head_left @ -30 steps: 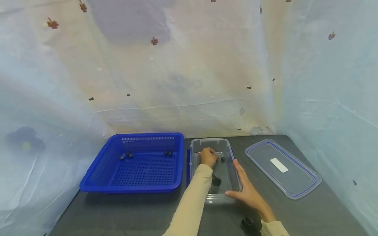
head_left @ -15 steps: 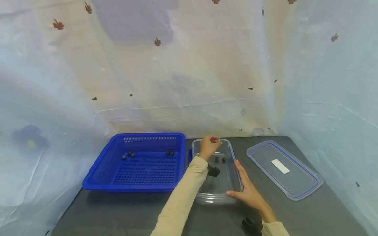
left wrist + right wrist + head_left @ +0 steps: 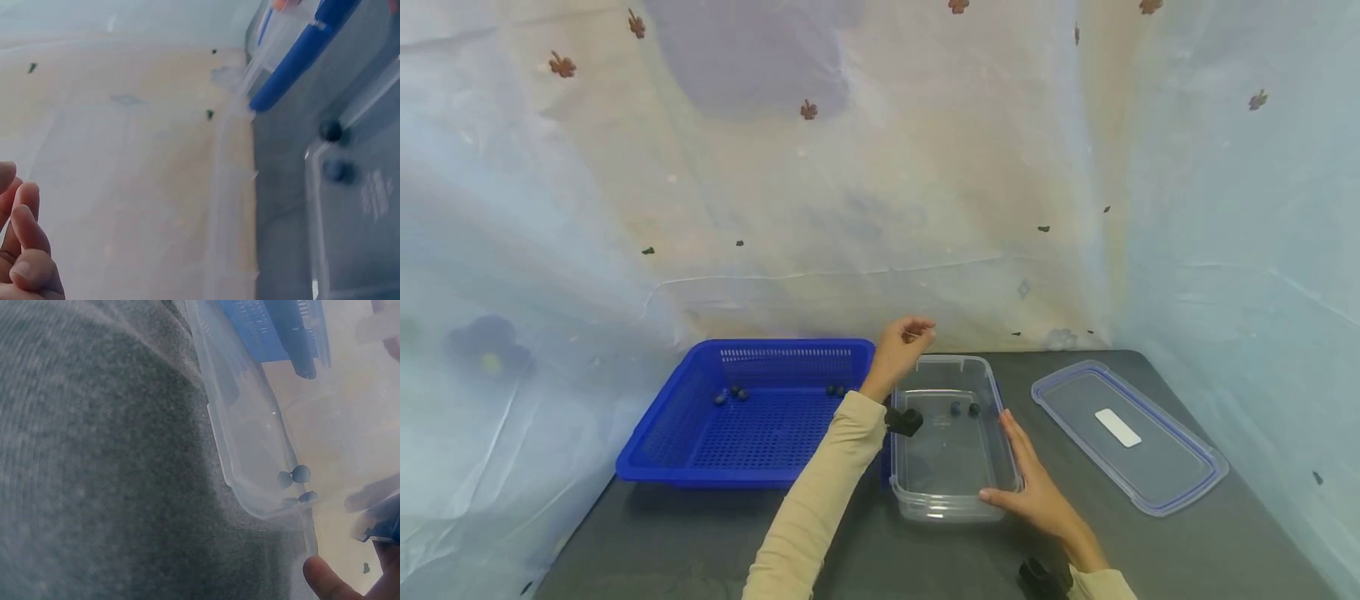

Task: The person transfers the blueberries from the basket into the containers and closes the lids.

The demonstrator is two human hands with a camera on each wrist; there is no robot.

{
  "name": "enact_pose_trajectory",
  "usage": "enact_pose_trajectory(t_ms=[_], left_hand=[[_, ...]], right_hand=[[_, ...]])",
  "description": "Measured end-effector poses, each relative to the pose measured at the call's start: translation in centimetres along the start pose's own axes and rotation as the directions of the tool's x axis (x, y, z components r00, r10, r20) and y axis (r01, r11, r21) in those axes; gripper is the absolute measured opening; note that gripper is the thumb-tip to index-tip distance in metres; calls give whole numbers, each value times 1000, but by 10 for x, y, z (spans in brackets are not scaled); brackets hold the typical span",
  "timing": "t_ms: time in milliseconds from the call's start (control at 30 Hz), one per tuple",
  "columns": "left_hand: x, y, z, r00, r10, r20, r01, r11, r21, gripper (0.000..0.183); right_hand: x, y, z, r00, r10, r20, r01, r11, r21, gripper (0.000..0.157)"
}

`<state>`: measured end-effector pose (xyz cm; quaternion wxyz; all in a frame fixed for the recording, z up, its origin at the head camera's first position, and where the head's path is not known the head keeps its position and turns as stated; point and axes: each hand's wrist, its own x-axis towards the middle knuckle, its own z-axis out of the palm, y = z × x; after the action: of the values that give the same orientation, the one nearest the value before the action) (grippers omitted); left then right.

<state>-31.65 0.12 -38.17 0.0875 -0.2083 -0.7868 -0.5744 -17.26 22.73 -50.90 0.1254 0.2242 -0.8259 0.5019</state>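
In the head view my left hand (image 3: 904,354) is in the air above the far left corner of a clear plastic container (image 3: 951,504), fingers loosely curled. In the left wrist view I see nothing between the fingers (image 3: 31,231). Two small dark blue, blueberry-like balls (image 3: 964,409) lie on the container's floor, also seen in the left wrist view as dark balls (image 3: 331,130). My right hand (image 3: 1037,492) rests against the container's near right corner, thumb on the near rim and straight fingers along the right wall.
A blue perforated basket (image 3: 737,477) holds several similar balls (image 3: 735,393) and stands left of the container. The clear lid (image 3: 1138,467), with a white label, lies flat on the right. A patterned sheet (image 3: 880,208) hangs behind the dark tabletop (image 3: 700,542).
My left hand has risen out of the container and moved left toward the basket. Two balls now show inside, where one was visible before. My right hand has stayed at the corner.
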Motion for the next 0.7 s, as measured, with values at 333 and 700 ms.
enact_pose_trajectory(t_ms=[333,700], left_hand=[[-6,-17,-53,998,-8,-63,5,998,-55,21],[-7,-60,-99,987,-105,-117,110,993,37,25]], right_hand=[[-1,2,0,1000,-5,-1,5,1000,-1,113],[0,2,1,1000,-14,-6,14,1000,1,112]])
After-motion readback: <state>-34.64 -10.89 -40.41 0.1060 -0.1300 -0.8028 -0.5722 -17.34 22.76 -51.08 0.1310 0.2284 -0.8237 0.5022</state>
